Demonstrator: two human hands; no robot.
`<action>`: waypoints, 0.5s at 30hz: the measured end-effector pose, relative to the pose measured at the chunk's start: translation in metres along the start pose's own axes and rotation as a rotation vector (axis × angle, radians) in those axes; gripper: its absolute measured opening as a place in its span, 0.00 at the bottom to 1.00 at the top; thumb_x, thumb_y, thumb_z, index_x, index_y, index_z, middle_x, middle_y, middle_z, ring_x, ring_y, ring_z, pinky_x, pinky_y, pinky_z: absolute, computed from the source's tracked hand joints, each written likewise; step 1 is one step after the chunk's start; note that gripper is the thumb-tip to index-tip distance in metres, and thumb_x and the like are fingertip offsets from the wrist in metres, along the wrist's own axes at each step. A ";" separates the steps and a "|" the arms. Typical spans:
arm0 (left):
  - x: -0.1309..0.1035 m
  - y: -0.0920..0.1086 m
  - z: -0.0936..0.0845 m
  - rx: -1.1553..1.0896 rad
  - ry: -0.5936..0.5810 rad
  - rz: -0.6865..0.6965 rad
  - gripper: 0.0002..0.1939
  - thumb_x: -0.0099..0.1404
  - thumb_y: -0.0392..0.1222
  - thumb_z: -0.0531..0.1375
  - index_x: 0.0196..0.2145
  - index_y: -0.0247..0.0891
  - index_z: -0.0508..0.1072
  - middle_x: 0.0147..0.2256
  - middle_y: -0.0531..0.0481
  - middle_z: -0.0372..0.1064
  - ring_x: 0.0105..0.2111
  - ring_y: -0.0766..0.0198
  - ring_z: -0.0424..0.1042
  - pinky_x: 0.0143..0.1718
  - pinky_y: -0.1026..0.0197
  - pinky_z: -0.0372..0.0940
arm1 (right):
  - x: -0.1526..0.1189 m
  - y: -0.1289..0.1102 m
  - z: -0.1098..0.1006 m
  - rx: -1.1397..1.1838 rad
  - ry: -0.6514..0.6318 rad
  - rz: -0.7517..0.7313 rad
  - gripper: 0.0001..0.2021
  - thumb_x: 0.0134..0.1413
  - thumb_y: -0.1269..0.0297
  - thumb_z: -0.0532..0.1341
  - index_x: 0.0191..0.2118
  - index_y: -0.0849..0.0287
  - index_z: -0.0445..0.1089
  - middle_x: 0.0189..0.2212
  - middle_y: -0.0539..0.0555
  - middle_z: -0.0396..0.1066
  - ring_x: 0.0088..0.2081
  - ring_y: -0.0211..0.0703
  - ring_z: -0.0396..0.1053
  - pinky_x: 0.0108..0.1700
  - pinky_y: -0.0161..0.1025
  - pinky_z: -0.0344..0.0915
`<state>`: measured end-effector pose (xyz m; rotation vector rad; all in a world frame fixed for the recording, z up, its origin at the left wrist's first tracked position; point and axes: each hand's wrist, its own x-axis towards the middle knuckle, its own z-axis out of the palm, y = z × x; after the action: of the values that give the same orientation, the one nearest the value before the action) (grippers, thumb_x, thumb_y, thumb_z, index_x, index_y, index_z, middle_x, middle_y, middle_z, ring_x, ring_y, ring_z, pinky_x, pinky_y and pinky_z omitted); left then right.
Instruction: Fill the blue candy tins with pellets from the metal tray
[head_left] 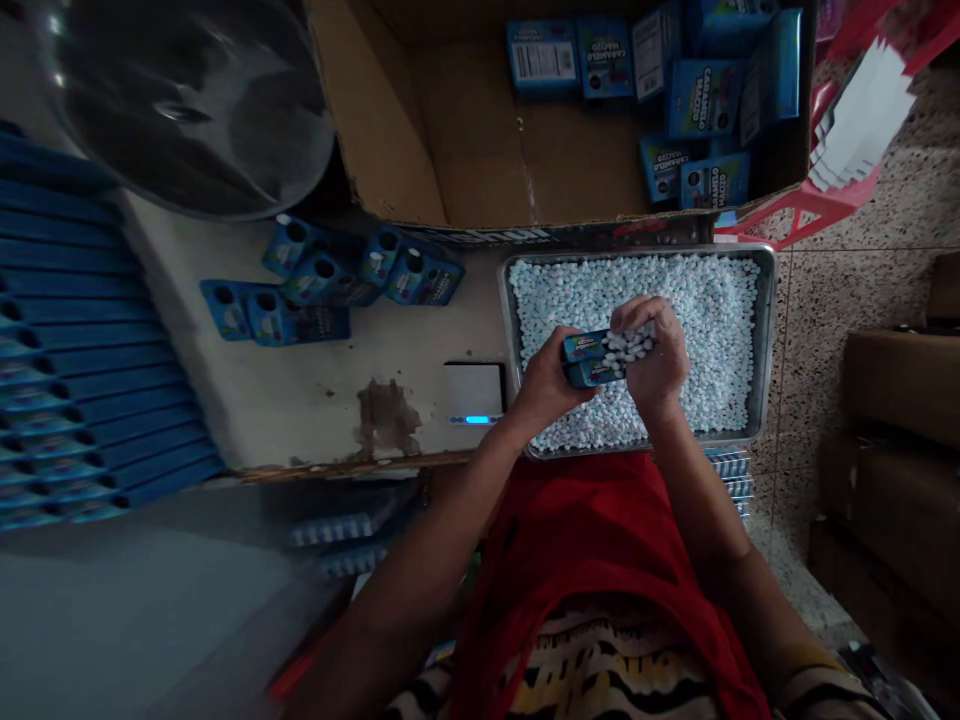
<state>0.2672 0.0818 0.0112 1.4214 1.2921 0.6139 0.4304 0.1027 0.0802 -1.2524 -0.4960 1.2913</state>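
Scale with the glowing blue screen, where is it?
In the head view, the digital scale sits on the table, just left of the metal tray and the left hand.

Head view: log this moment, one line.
left hand: gripping blue boxes | right hand: holding white candies | metal tray: candy-filled | scale: display lit

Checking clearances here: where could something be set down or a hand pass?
Bare tabletop lies between the stacked boxes and brown stain, on the near side of the loose blue boxes. The carton has bare floor at its left. Crowded: the tray of white pieces under left hand and right hand; the carton's right end.
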 end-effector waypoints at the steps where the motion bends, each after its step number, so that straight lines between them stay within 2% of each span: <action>1: -0.001 0.000 -0.002 0.011 -0.004 0.016 0.34 0.50 0.40 0.77 0.53 0.45 0.71 0.41 0.55 0.78 0.39 0.57 0.79 0.40 0.59 0.71 | 0.000 -0.001 0.000 -0.015 -0.018 0.003 0.20 0.60 0.39 0.62 0.27 0.48 0.67 0.32 0.54 0.64 0.42 0.51 0.71 0.52 0.49 0.75; 3: -0.003 -0.002 -0.004 0.027 -0.005 0.056 0.34 0.51 0.39 0.77 0.54 0.45 0.72 0.43 0.53 0.79 0.41 0.55 0.80 0.42 0.57 0.73 | -0.001 -0.003 0.001 -0.017 -0.076 -0.005 0.22 0.59 0.37 0.62 0.26 0.48 0.67 0.31 0.54 0.64 0.40 0.51 0.70 0.54 0.50 0.74; 6: -0.004 -0.008 -0.005 0.036 0.021 0.096 0.35 0.51 0.37 0.76 0.56 0.45 0.73 0.51 0.50 0.80 0.48 0.51 0.81 0.51 0.52 0.75 | -0.007 -0.002 0.000 -0.037 -0.151 0.008 0.24 0.57 0.34 0.63 0.23 0.48 0.69 0.29 0.54 0.64 0.39 0.51 0.71 0.57 0.54 0.73; 8: -0.003 -0.013 -0.003 0.029 0.074 0.090 0.36 0.51 0.38 0.77 0.57 0.45 0.72 0.53 0.48 0.79 0.51 0.50 0.81 0.53 0.52 0.76 | -0.013 0.000 -0.001 -0.073 -0.203 0.051 0.26 0.55 0.30 0.64 0.23 0.48 0.72 0.30 0.55 0.67 0.42 0.54 0.73 0.61 0.58 0.72; 11: 0.004 -0.020 -0.001 0.005 0.151 0.103 0.39 0.52 0.42 0.80 0.58 0.44 0.71 0.54 0.46 0.79 0.53 0.50 0.81 0.56 0.52 0.76 | -0.022 0.003 -0.008 -0.079 -0.298 0.099 0.26 0.54 0.29 0.66 0.25 0.48 0.75 0.36 0.56 0.74 0.54 0.61 0.75 0.63 0.63 0.70; 13: 0.011 -0.023 -0.003 -0.001 0.174 0.169 0.38 0.53 0.44 0.80 0.58 0.45 0.71 0.55 0.45 0.77 0.56 0.48 0.79 0.61 0.47 0.75 | -0.026 0.004 -0.022 -0.101 -0.263 0.062 0.27 0.57 0.29 0.64 0.26 0.48 0.76 0.42 0.57 0.78 0.62 0.64 0.73 0.64 0.65 0.69; 15: 0.016 -0.027 -0.010 0.012 0.216 0.239 0.36 0.54 0.46 0.80 0.57 0.46 0.72 0.56 0.44 0.76 0.60 0.46 0.77 0.65 0.42 0.72 | -0.026 0.009 -0.046 -0.240 -0.154 -0.045 0.25 0.64 0.33 0.59 0.29 0.47 0.78 0.48 0.57 0.80 0.67 0.64 0.70 0.68 0.66 0.66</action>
<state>0.2529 0.0958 -0.0148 1.5653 1.3023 0.9435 0.4578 0.0593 0.0661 -1.3354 -0.8042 1.3250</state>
